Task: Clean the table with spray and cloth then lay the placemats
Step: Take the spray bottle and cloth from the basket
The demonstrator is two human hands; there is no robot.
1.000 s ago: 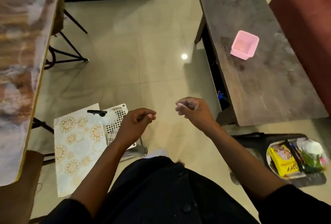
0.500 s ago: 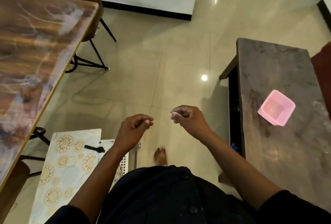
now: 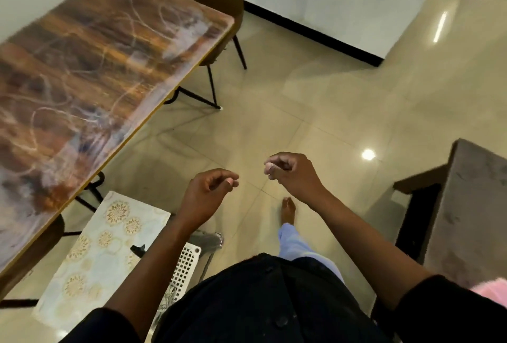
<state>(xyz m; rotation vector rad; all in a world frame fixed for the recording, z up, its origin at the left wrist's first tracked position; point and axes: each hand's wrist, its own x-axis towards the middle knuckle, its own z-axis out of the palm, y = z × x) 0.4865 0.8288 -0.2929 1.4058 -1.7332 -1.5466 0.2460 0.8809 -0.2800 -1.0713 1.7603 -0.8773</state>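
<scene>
Brown and orange streaked laminate covers the table [image 3: 90,74], which fills the upper left of the view; its near long edge runs diagonally from the far right corner down to the lower left. No object can be seen on its visible surface.

Placemat [image 3: 101,255]: pale, printed with gold floral rings. It lies below the table's near edge, at the lower left, apparently on a seat whose frame is mostly hidden. A small black item [image 3: 138,249] sits at its right edge. A white perforated panel [image 3: 185,263] lies just beside the placemat's right edge, partly covered by the left forearm.

Left hand [image 3: 205,194]: held in the air over the floor, right of the placemat. Fingers loosely curled, thumb near the fingertips, holding nothing.

Right hand [image 3: 293,175]: held in the air near the left hand, apart from it. Fingers curled inward, holding nothing that can be made out.

Below the hands: dark garment, one pale blue trouser leg and a bare foot [image 3: 288,211] on beige glossy floor tiles [image 3: 343,96].

A brown chair [image 3: 212,0] on black metal legs stands at the table's far end. A dark grey low table [image 3: 472,205] occupies the right edge of the view. A pink object [image 3: 493,289] shows at its near end, cut off by the sleeve.
</scene>
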